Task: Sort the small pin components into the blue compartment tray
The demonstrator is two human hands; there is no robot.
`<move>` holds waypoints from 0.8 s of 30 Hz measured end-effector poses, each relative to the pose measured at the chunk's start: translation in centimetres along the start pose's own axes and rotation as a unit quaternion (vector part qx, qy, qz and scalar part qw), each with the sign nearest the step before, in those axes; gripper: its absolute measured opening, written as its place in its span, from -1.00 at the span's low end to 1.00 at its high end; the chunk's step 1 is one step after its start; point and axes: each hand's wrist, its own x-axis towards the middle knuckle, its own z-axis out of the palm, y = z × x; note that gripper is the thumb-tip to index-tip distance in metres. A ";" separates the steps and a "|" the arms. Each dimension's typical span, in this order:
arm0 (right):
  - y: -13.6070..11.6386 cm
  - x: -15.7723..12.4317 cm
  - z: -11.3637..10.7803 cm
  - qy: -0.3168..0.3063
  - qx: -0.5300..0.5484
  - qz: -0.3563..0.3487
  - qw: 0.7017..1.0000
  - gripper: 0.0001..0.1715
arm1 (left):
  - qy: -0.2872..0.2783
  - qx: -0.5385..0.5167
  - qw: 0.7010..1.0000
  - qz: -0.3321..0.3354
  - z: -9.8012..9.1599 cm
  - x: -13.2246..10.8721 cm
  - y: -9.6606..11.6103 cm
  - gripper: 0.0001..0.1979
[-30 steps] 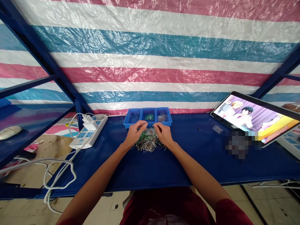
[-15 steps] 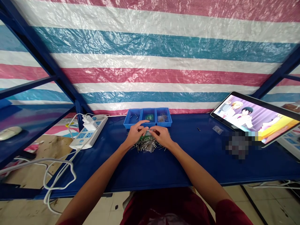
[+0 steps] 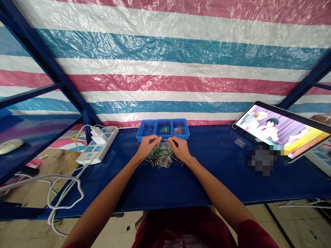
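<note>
My left hand (image 3: 147,146) and my right hand (image 3: 180,148) rest over a heap of small metal pins and green parts (image 3: 162,155) on the blue table (image 3: 165,182). Both hands have their fingers curled in a pinch above the heap, a short gap between them. What sits in the fingertips is too small to name. Just behind the hands stands a blue tray with three compartments (image 3: 163,128); the middle one holds a green part, the outer ones hold a few small pieces.
A white power strip (image 3: 99,145) with plugs and white cables (image 3: 64,189) lies at the left. A tablet (image 3: 281,129) showing a cartoon leans at the right, with a small clear bag (image 3: 240,142) beside it. A striped tarp hangs behind.
My hands had come together with fingertips touching half a second ago; now they have drawn slightly apart again over the heap. Nothing else has moved.
</note>
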 end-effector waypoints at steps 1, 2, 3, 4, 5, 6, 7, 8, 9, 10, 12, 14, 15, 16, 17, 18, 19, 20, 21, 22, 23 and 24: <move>0.0 0.0 0.0 0.000 0.000 0.006 1.000 -0.54 | 0.025 -0.026 0.999 -0.015 0.0 0.1 -0.1 -0.61; -0.1 0.0 -0.1 0.000 0.001 0.013 1.000 -0.53 | 0.056 -0.055 0.996 -0.031 0.0 0.2 -0.2 -0.60; -0.1 0.1 -0.1 -0.001 0.000 0.019 1.000 -0.53 | 0.090 -0.086 0.991 -0.049 0.0 0.4 -0.4 -0.60; -0.1 0.1 -0.2 -0.002 -0.001 0.023 1.000 -0.53 | 0.122 -0.120 0.983 -0.067 -0.1 0.5 -0.6 -0.60; 0.0 0.1 -0.2 -0.003 -0.004 0.026 1.000 -0.53 | 0.150 -0.157 0.972 -0.085 -0.2 0.7 -0.7 -0.60; 0.0 0.1 -0.2 -0.003 -0.006 0.028 1.000 -0.53 | 0.173 -0.193 0.960 -0.104 -0.4 0.8 -0.9 -0.60; 0.1 0.1 -0.2 -0.004 -0.009 0.027 1.000 -0.53 | 0.190 -0.224 0.948 -0.122 -0.6 1.0 -1.1 -0.60; 0.1 0.1 -0.2 -0.005 -0.012 0.027 1.000 -0.53 | 0.202 -0.250 0.937 -0.140 -0.8 1.1 -1.2 -0.60; 0.2 0.1 -0.1 -0.006 -0.015 0.026 1.000 -0.53 | 0.209 -0.267 0.928 -0.155 -1.0 1.2 -1.3 -0.60; 0.2 0.0 -0.1 -0.006 -0.016 0.025 1.000 -0.54 | 0.211 -0.278 0.922 -0.168 -1.2 1.2 -1.3 -0.60; 0.3 0.1 -0.1 -0.007 -0.020 0.022 1.000 -0.54 | 0.204 -0.285 0.919 -0.178 -1.4 1.3 -1.3 -0.55; 0.3 0.1 -0.1 -0.007 -0.026 0.022 0.999 -0.55 | 0.185 -0.284 0.925 -0.171 -1.4 1.3 -1.1 -0.45; 0.2 0.1 -0.1 -0.006 -0.029 0.021 0.999 -0.55 | 0.175 -0.281 0.929 -0.164 -1.3 1.3 -1.0 -0.41; 0.2 0.1 -0.1 -0.004 -0.033 0.021 0.999 -0.56 | 0.165 -0.273 0.934 -0.158 -1.2 1.2 -0.9 -0.40; 0.3 0.1 -0.1 -0.001 -0.036 0.022 0.999 -0.57 | 0.156 -0.262 0.940 -0.153 -1.1 1.2 -0.8 -0.42; 0.3 0.1 -0.1 0.003 -0.040 0.025 0.999 -0.58 | 0.147 -0.244 0.947 -0.147 -1.0 1.1 -0.8 -0.46; 0.4 0.2 -0.1 0.008 -0.044 0.029 0.999 -0.59 | 0.137 -0.221 0.956 -0.137 -0.9 1.1 -0.9 -0.50; 0.4 0.2 -0.2 0.012 -0.051 0.036 0.998 -0.60 | 0.126 -0.190 0.966 -0.124 -0.8 1.0 -1.0 -0.55; 0.5 0.3 -0.2 0.014 -0.060 0.046 0.997 -0.62 | 0.112 -0.152 0.976 -0.107 -0.7 1.0 -1.1 -0.59; 0.7 0.4 -0.3 0.012 -0.072 0.058 0.996 -0.65 | 0.097 -0.109 0.986 -0.085 -0.7 0.9 -1.2 -0.63; 0.8 0.5 -0.4 0.005 -0.086 0.072 0.994 -0.68 | 0.082 -0.063 0.993 -0.058 -0.6 0.8 -1.3 -0.65; 1.0 0.7 -0.6 -0.006 -0.101 0.087 0.991 -0.73 | 0.063 -0.014 0.998 -0.028 -0.5 0.6 -1.3 -0.68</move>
